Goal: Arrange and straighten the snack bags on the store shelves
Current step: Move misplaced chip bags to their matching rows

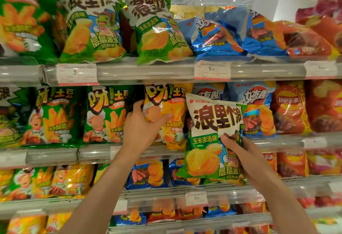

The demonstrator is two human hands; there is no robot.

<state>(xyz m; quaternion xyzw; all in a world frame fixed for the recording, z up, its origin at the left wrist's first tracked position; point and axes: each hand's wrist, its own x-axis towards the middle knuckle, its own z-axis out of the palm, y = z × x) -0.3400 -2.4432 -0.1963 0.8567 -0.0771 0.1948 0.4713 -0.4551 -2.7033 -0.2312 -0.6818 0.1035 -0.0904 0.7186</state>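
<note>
On the middle shelf, at the far left, green crinkly foil bags printed with orange fries (53,117) stand upright in a row behind the clear plastic shelf rail (51,157). Next to them, the left hand (143,128) reaches up to the same shelf and grips a yellow foil bag with the same fries design (172,115): the thumb lies across its front and the fingers curl round its left edge. That yellow bag stands on the shelf, leaning a little.

Just to the right, the right hand (235,145) holds a white-and-green foil bag showing yellow ridged chips and a cartoon frog (212,139) out in front of the shelves. The thumb pinches the bag's front near its right edge and the fingers are behind it. This bag is tilted, its top leaning left, and it covers part of the blue foil bags (259,104) on the middle shelf. Two matching white-and-green bags (159,28) sit on the top shelf above, the right one overhanging the rail.

Further right, red-orange foil chip bags (290,107) fill the end of the middle shelf. White price labels (211,70) are clipped to the rails.
</note>
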